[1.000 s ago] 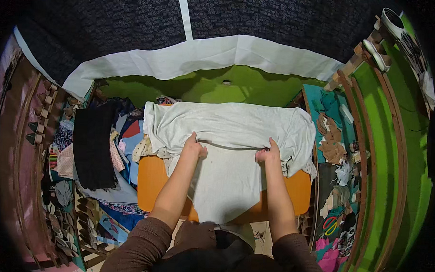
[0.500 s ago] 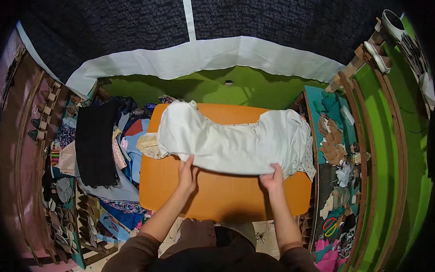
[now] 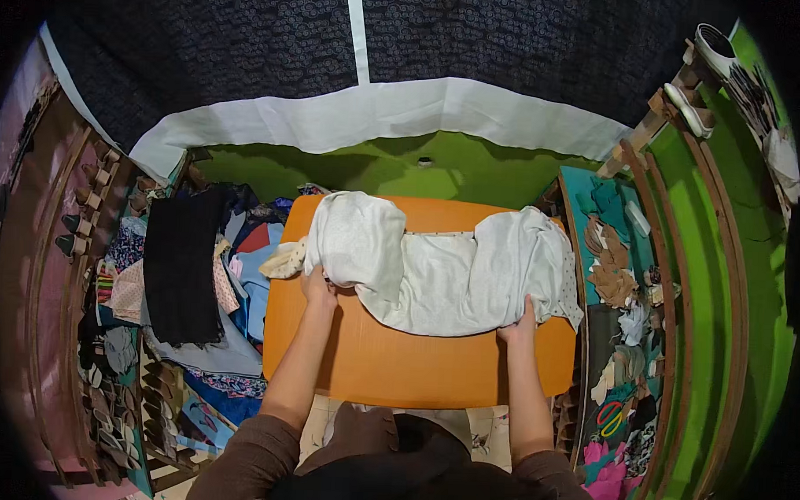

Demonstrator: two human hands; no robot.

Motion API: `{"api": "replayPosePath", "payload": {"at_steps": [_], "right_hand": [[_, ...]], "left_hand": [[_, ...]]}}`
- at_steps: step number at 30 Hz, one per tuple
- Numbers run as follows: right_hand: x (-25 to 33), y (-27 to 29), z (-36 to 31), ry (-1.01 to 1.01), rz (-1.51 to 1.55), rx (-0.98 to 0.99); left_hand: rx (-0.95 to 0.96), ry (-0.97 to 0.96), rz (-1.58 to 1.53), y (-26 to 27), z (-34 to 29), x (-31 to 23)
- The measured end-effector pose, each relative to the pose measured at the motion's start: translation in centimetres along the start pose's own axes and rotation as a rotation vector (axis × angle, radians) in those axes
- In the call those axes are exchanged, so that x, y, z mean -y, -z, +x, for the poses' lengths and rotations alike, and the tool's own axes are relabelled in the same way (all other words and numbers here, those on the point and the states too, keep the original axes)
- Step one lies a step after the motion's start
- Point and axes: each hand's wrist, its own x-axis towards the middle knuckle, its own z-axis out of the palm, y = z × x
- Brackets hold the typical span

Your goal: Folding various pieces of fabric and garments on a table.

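Observation:
A white garment (image 3: 439,267) lies bunched across the far half of an orange table (image 3: 414,365). Its two ends are folded up into humps at left and right, with a flatter middle between them. My left hand (image 3: 318,287) grips the garment's left front edge, beside a small cream dotted piece (image 3: 285,261) sticking out at the table's left edge. My right hand (image 3: 519,325) holds the right front edge of the garment. Both forearms in brown sleeves reach up from the lower edge.
A heap of mixed clothes with a black garment (image 3: 184,264) on top lies left of the table. Right of it a teal shelf (image 3: 616,257) holds brown fabric scraps and small items. A green wall (image 3: 394,166) and a white cloth band (image 3: 378,117) lie beyond.
The garment was spread flat and hanging over the near edge; it has been lifted back onto the table and gathered, both ends folded inward. My hands moved apart to its corners.

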Motion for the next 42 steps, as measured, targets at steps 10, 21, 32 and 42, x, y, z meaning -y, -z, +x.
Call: {"api": "replayPosePath", "payload": {"at_steps": [10,21,32,42], "right_hand": [[0.9,1.3,-1.4,0.093,-0.282,-0.368],[4.8,4.4,-2.9,0.420,-0.570,-0.045],[11.4,5.2,-2.9,0.218,-0.393,-0.200],[12.9,5.3,0.9,-0.161,-0.321,0.111]], "left_hand": [[-0.220,-0.633,0.363,9.7,-1.8,-2.6],[0.709,-1.108,1.335,-5.0,-13.5,8.0],[1.098,-1.659,1.769,-18.9,-19.3,26.9],[1.017,-1.419,1.621,-21.4,-16.7,29.6]]}}
